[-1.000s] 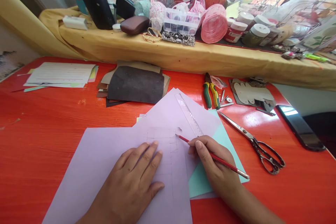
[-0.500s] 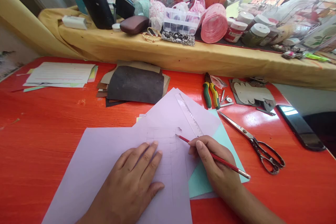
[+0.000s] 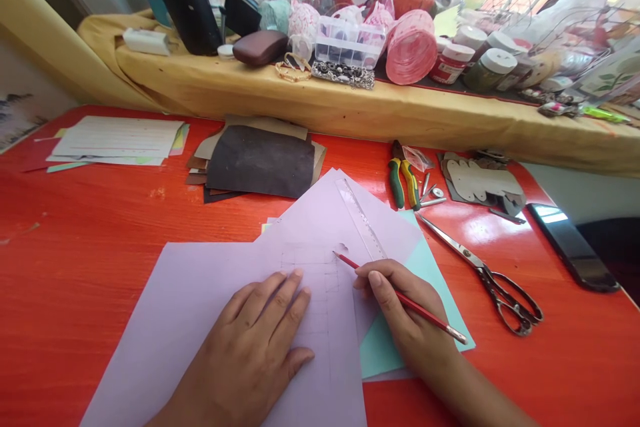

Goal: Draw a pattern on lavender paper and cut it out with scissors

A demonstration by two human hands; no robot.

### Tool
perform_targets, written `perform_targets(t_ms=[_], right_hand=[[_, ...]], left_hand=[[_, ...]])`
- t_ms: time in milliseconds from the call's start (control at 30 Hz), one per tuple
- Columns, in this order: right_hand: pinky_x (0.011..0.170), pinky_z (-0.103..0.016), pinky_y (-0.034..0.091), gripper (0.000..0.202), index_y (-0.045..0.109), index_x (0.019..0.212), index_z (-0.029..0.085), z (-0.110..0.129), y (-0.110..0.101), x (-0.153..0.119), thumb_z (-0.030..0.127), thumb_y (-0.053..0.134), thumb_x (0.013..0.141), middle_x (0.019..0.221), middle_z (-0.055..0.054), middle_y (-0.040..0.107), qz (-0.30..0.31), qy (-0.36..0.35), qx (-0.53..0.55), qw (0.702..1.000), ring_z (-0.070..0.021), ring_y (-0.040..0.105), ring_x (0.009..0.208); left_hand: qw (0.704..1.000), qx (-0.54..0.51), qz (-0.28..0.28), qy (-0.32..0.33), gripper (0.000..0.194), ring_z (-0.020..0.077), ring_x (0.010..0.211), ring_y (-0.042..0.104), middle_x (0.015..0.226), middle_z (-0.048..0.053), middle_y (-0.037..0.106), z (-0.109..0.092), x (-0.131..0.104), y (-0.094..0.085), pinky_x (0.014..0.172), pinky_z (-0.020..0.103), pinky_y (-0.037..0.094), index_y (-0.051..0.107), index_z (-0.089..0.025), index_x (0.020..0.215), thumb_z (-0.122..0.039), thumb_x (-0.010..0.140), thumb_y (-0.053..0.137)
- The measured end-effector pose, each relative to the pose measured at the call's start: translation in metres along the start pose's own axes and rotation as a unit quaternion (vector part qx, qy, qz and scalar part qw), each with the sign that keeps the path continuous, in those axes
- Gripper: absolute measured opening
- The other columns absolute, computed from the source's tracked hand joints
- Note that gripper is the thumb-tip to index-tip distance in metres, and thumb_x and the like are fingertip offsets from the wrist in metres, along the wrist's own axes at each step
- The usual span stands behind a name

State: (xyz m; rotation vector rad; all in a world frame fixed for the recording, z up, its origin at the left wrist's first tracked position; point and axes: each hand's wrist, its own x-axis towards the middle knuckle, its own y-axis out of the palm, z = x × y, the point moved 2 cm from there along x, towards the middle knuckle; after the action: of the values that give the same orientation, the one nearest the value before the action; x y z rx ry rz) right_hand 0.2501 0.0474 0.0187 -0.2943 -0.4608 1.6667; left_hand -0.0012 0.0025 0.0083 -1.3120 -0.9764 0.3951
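My left hand (image 3: 255, 347) lies flat on a lilac paper sheet (image 3: 165, 307), fingers spread. In my right hand (image 3: 413, 310) is a red pencil (image 3: 425, 313), its tip at the upper right of faint ruled lines on the sheet. A clear ruler (image 3: 361, 219) rests on lilac paper just beyond my right hand. Under that hand a mint green sheet (image 3: 383, 347) shows. The scissors (image 3: 485, 270) lie partly open to the right, touching neither hand.
Green and yellow pliers (image 3: 403, 177) lie beyond the papers, near small metal pieces. A phone (image 3: 573, 247) is at the right edge. Dark sheets (image 3: 260, 160) and white cards (image 3: 117, 139) lie at the back. Jars (image 3: 453, 63) and a black bottle (image 3: 185, 0) stand on the ledge.
The pencil tip has shifted slightly left and up on the sheet, and my right hand has moved a little left with it. My left hand has stayed in place.
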Motion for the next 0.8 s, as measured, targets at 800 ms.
perform_targets(t_ms=[800], right_hand=[[0.071, -0.022, 0.059, 0.024, 0.081, 0.102, 0.029, -0.0003, -0.0006, -0.0009, 0.035, 0.061, 0.113, 0.090, 0.001, 0.084, 0.001, -0.002, 0.004, 1.000, -0.0165, 0.077, 0.080]], left_hand=[[1.000, 0.008, 0.003, 0.000, 0.042, 0.0295, 0.129, 0.069, 0.146, 0.012, 0.078, 0.0011, 0.0011, -0.0006, 0.109, 0.046, 0.043, 0.074, -0.015, 0.138, -0.038, 0.120, 0.043]])
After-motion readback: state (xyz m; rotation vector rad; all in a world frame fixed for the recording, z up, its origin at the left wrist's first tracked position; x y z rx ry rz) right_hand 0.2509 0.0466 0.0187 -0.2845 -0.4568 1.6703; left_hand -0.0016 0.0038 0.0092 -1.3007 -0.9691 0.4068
